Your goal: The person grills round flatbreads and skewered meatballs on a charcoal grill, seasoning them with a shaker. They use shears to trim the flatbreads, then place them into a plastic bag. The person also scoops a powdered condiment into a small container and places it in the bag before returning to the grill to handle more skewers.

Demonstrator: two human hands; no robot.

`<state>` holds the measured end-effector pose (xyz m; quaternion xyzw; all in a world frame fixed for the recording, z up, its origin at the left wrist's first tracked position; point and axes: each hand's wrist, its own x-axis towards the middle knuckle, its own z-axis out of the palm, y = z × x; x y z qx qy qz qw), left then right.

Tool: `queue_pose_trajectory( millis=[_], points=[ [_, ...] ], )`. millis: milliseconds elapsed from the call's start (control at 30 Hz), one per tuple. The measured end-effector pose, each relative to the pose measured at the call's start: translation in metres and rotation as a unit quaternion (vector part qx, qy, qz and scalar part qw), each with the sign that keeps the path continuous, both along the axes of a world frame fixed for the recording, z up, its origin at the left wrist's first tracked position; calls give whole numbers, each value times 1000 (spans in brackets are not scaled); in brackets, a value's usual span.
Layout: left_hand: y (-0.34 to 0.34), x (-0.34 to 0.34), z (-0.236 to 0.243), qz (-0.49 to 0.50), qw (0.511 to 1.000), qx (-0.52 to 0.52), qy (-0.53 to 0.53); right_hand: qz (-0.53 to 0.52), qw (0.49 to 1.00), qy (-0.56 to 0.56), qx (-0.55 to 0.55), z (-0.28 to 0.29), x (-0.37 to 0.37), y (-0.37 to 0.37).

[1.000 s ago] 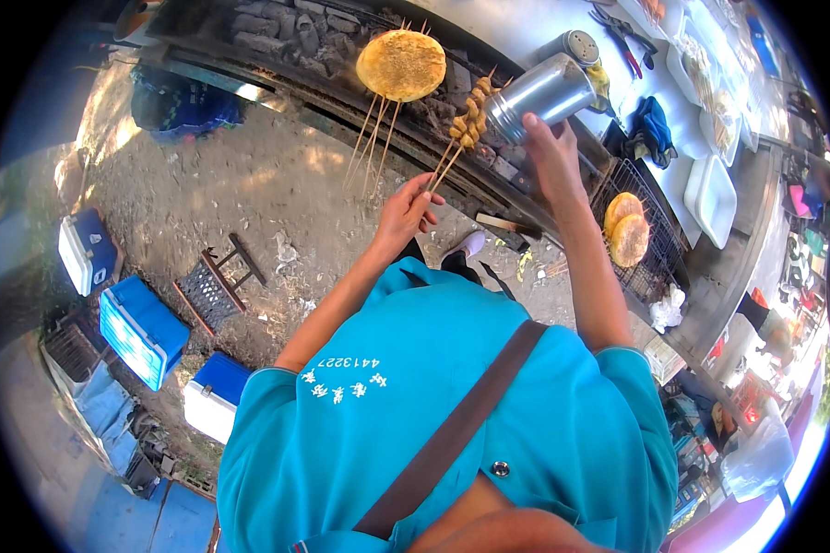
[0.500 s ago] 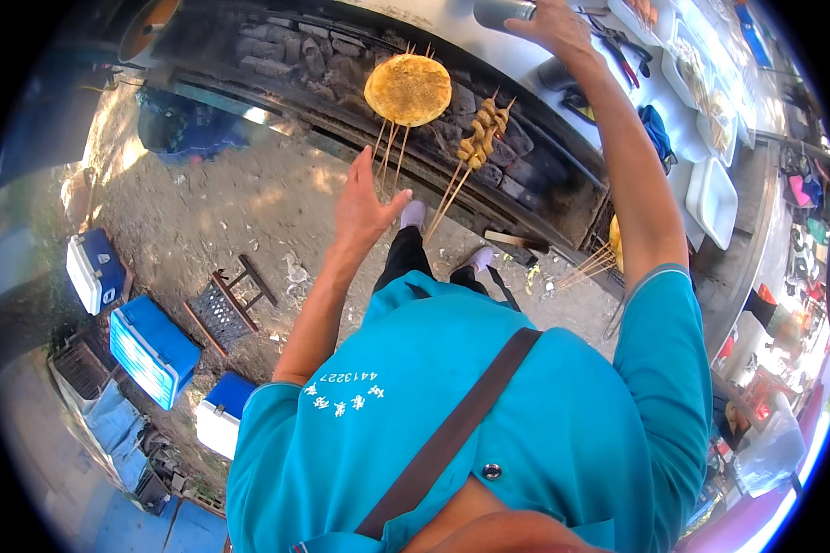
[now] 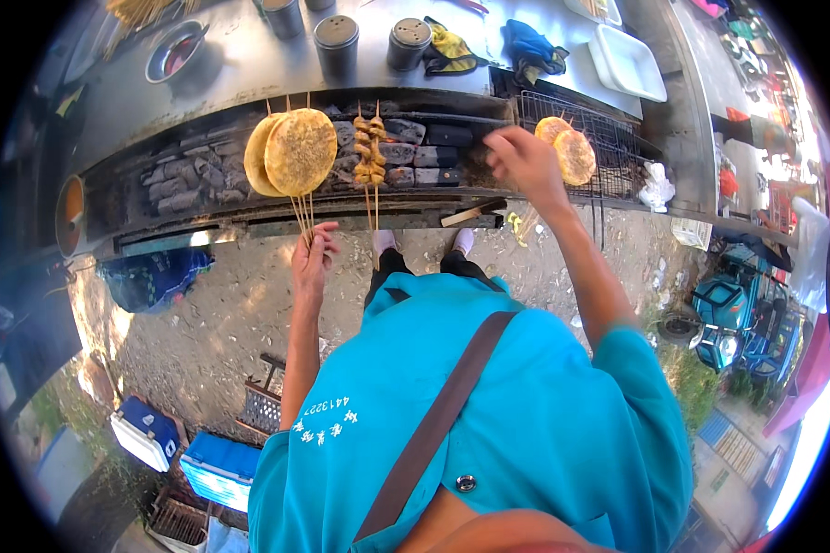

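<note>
Two round browned flatbreads (image 3: 301, 147) on thin sticks overlap above the charcoal grill (image 3: 186, 180). My left hand (image 3: 312, 253) is closed round the lower ends of their wooden skewers (image 3: 302, 214), just off the grill's near edge. To their right, skewers of folded, sauced food (image 3: 370, 152) lie across the coals, handles toward me. My right hand (image 3: 528, 168) hovers over the grill's right part with curled fingers; what they hold, if anything, is hidden. Beside it, two smaller flatbreads (image 3: 574, 157) rest on a wire rack (image 3: 622, 166).
Behind the grill runs a metal counter (image 3: 240, 69) with dark shakers (image 3: 337, 44), a metal bowl (image 3: 176, 51), yellow and blue cloths (image 3: 535, 53) and a white tray (image 3: 629, 64). A wood piece (image 3: 470, 215) lies at the near edge. Coolers (image 3: 217, 468) stand on the ground at lower left.
My view has swung toward the grill and counter. My left hand, open before, now grips the flatbread skewers. My right hand has left the dark shaker at the counter and come over the grill.
</note>
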<state>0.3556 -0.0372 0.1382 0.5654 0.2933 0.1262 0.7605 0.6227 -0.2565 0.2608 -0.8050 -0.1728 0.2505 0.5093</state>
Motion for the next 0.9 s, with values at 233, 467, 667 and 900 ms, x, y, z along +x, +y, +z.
queue_pose_trajectory(
  millis=[233,467,667,900],
  points=[
    [-49,27,-16,-37,996,-60,-46,-220,944,221,-110,-79,-62,-181],
    [-58,45,17,-49,998,-27,-1,-258,829,424,258,-96,-68,-138],
    [-77,56,38,14,995,-98,29,-151,889,337,272,-113,-55,-161],
    [-152,88,100,-23,919,-318,-232,36,912,297,280,-54,-44,-171]
  ],
)
